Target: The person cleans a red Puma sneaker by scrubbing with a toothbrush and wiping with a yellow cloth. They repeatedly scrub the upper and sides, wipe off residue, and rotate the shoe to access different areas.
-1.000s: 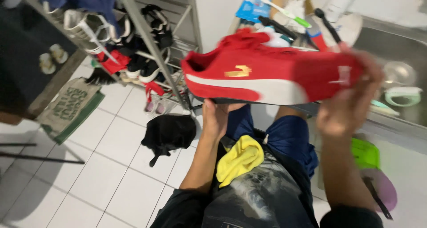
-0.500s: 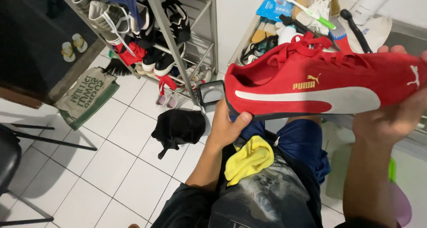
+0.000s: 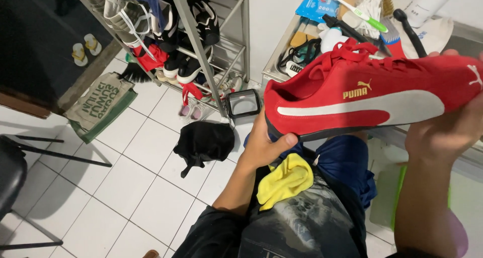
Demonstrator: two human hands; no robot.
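Head view: both hands grip the red shoe [image 3: 362, 94] sideways at right of frame, left hand [image 3: 264, 145] closed under its heel, right hand [image 3: 445, 130] clasping the toe; inspection seems underway, so turning it calls for a steady hold.

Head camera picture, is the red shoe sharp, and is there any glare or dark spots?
Head view: the red shoe is sharp and evenly lit, held by the left hand and right hand; the white floor tiles show soft sheen, no harsh glare; the upper left corner is dark.
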